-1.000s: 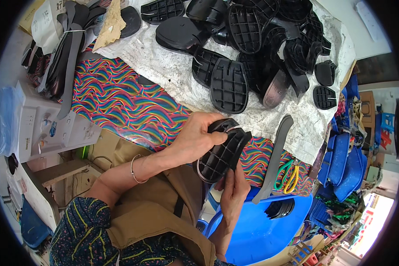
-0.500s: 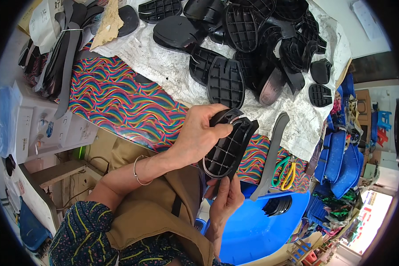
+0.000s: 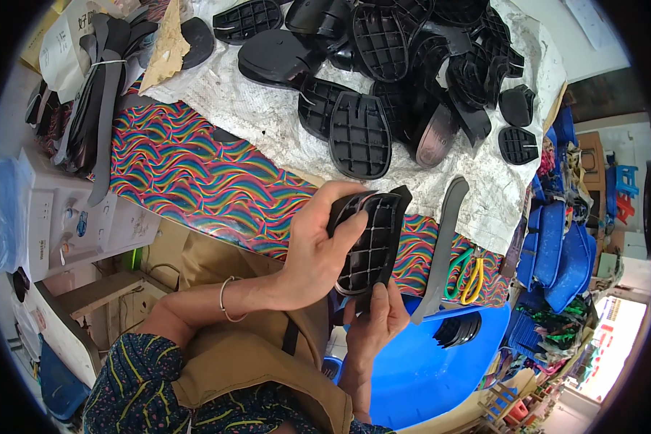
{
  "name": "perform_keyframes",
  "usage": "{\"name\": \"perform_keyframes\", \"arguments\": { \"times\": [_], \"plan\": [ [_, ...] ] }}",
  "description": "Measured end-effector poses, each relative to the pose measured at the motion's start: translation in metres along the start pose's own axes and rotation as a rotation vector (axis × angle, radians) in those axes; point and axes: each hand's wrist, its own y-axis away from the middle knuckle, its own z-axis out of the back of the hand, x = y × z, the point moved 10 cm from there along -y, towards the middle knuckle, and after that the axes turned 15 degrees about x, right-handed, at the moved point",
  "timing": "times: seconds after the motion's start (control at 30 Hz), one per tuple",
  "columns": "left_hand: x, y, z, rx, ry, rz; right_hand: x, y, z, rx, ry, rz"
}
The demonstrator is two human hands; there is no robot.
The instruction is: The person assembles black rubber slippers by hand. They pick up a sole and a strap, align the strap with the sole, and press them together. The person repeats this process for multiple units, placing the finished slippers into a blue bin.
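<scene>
My left hand (image 3: 317,246) grips a black shoe sole (image 3: 372,253) at its left side, the thumb laid over the gridded inner face. A dark flexible strip (image 3: 398,235) runs along the sole's right edge, its upper end standing out past the rim. At the sole's lower end, my right hand (image 3: 376,322) pinches the strip between thumb and fingers. Its other fingers are partly hidden behind the work. A loose long grey strip (image 3: 441,249) lies on the colourful patterned table cover (image 3: 202,173), to the right of my hands.
Many black soles (image 3: 360,135) are piled on a dirty white woven sheet (image 3: 267,137). Scissors with green (image 3: 457,273) and yellow handles (image 3: 474,282) lie at the table edge. Below stands a blue tub (image 3: 427,376) holding curved black pieces (image 3: 458,330). Tied strips (image 3: 107,94) lie far left.
The sole has turned a little, showing its gridded face more squarely. Both hands have shifted slightly downward, the right one also rightward along the strip. The whole view has moved a little.
</scene>
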Motion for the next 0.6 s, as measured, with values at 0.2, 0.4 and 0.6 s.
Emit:
{"name": "perform_keyframes", "arguments": {
  "times": [0.2,0.4,0.6],
  "plan": [
    [-0.019,0.034,-0.014,0.264,0.126,-0.054,0.022,-0.023,0.010,0.006,0.019,0.037],
    [-0.055,0.044,0.023,0.639,-0.397,0.102,0.021,-0.022,0.008,0.306,0.284,-0.057],
    [-0.053,0.008,0.075,0.665,-0.546,0.426,0.044,-0.022,-0.040,0.580,0.743,0.229]
  ]
}}
